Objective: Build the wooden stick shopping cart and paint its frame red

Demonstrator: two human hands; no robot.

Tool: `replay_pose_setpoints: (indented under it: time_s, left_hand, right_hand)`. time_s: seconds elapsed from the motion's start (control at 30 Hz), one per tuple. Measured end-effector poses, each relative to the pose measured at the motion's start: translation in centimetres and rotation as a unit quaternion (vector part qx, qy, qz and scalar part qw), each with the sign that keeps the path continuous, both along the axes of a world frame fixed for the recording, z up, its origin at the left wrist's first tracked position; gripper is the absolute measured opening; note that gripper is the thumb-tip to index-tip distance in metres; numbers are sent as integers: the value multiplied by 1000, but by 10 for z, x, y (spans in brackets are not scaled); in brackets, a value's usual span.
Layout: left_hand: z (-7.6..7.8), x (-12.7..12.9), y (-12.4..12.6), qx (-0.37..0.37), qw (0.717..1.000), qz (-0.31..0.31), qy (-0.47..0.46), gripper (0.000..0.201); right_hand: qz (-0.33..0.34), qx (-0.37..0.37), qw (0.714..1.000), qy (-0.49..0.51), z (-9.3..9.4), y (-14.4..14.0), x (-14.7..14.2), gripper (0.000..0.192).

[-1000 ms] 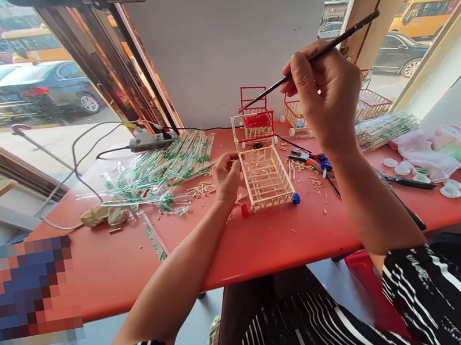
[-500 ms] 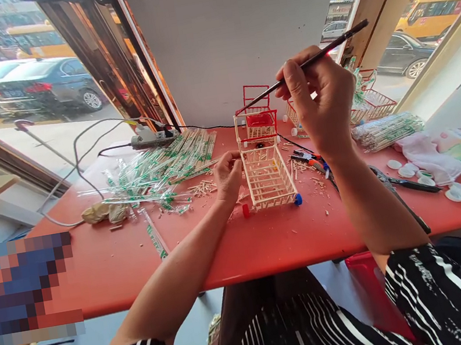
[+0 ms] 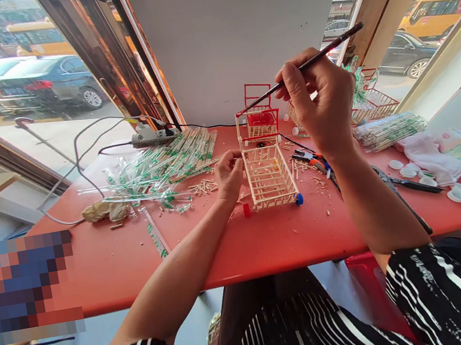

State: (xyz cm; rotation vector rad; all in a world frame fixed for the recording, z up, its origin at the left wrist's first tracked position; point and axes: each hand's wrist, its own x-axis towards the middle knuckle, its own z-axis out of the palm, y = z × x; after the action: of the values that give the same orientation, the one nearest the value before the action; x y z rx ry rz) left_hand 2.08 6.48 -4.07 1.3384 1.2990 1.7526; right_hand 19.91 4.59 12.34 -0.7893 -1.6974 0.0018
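A small shopping cart (image 3: 272, 180) built of thin wooden sticks stands on the red table, with a red and a blue bottle-cap wheel at its near end. Its handle frame (image 3: 256, 113) is partly painted red. My left hand (image 3: 229, 174) pinches the cart's left side near the back upright. Raised to the right, my right hand (image 3: 318, 96) grips a slim dark paintbrush (image 3: 335, 45). The brush tip reaches the top left corner of the handle frame. Behind it is another cart (image 3: 261, 126) with a red handle and a red container by its basket.
Wrapped chopsticks (image 3: 167, 165) are heaped at the left beside a power strip (image 3: 154, 137). Pliers (image 3: 305, 155), a black-handled tool (image 3: 416, 184), white caps (image 3: 457, 193) and a bundle of wrapped sticks (image 3: 389, 131) lie right. Wood scraps are scattered around the cart.
The brush tip has shifted slightly and meets the handle frame's top left corner, where red now shows. My left hand stays at the cart's side.
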Motion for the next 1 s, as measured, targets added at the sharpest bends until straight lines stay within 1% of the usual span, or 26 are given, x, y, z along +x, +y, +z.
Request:
replay_pose_setpoints:
  time_s: [0.17, 0.37, 0.57, 0.63, 0.7, 0.8, 0.9, 1.0]
  left_hand:
    - [1, 1, 0, 3, 1000, 5, -7, 20]
    - [0, 2, 0, -6, 1000, 12, -4, 21]
    - [-1, 1, 0, -1, 1000, 11, 5, 19]
    - [-1, 1, 0, -1, 1000, 8, 8, 19]
    - [-2, 0, 1, -2, 1000, 6, 6, 19]
    - [-2, 0, 1, -2, 1000, 7, 4, 19]
    - [-2, 0, 1, 3, 1000, 5, 1, 19]
    - [-1, 1, 0, 1, 1000, 8, 1, 20]
  right_hand:
    - [-2, 18, 1000, 5, 3, 1, 5, 41]
    - [-5, 17, 1000, 5, 6, 5, 12, 44]
    - [-16, 10, 1000, -5, 11, 9, 19, 43]
    - [-12, 19, 1000, -7, 14, 11, 22, 44]
    - [-5, 44, 999, -9, 16, 12, 25, 46]
    - [-6, 63, 998, -7, 18, 10, 27, 48]
    - [-19, 43, 999, -5, 20, 4, 26, 46]
    - [-11, 53, 999, 0, 19, -1, 22, 45]
